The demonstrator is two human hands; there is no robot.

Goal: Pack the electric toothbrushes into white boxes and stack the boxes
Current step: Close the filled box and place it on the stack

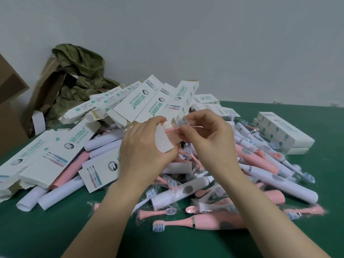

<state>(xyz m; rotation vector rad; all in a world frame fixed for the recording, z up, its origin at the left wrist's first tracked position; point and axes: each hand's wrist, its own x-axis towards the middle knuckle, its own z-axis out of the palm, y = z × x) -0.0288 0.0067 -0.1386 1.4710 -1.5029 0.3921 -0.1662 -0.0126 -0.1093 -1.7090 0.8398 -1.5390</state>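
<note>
Left hand [147, 146] is gripping a white box [164, 141]; right hand [208, 136] is pinching a pink brush head [172, 129] at its opening.

This looks like a small packing workshop: a green surface [55, 229] piled with toothbrushes [256, 161], flat white boxes [149, 103], brown cartons [11, 116] beside a bare wall.

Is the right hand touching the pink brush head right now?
Touching. The head view shows the right hand pinching the wrapped pink brush head by its neck.
</note>
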